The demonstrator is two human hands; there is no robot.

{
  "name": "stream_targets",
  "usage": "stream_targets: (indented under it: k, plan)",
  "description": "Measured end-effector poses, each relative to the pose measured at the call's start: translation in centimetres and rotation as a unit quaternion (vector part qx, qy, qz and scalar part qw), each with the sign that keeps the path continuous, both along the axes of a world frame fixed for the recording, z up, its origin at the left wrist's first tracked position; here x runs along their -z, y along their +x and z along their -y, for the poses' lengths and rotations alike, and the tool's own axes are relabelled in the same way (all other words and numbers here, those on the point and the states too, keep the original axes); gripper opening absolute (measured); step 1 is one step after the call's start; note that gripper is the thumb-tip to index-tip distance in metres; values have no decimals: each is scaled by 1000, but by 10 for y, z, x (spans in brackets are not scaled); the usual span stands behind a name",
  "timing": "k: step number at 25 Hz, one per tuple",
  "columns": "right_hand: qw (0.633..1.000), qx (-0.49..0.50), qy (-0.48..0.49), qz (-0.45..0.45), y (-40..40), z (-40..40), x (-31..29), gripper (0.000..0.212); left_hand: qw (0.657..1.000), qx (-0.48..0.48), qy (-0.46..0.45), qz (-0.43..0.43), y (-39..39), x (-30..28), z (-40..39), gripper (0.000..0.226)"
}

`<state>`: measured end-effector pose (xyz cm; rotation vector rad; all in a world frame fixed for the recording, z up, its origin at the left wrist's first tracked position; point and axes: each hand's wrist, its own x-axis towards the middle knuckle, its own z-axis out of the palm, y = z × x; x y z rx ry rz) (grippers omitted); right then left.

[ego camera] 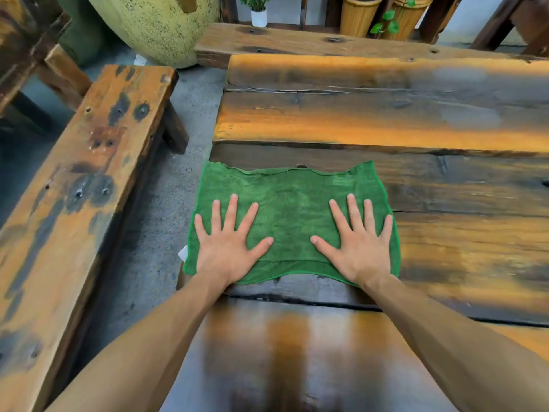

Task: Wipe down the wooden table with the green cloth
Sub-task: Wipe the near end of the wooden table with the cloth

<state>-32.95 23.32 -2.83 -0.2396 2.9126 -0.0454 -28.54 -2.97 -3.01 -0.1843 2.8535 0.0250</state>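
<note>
Pressing flat on the green cloth [292,215], left hand [227,248] and right hand [358,248] lay splayed, fingers straight, gripping nothing, cloth spread at the wooden table [445,185] end.

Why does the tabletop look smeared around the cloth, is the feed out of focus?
Head view: both hands, left hand and right hand, and the green cloth are sharp; the wooden table streaks sideways at right and blurs near the bottom edge, with pale glare patches far right; wide-angle bending bows the bench.

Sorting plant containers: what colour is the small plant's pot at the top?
White pot, seen in the head view.
</note>
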Motion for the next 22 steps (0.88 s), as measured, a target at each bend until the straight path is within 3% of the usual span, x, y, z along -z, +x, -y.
stream_targets:
  k: [7, 14, 22]
  plan:
    - [1000, 2, -10, -18, 123, -7, 5, 92, 1000, 2, 4, -14, 121, 3, -10, 84]
    - [1000, 11, -8, 20, 241, -17, -2, 90, 1000, 9, 19, 22, 231, -5, -16, 86]
    - [1000, 14, -20, -2, 363, -30, 0, 89, 999, 25, 25, -10, 358, 1, -22, 86]
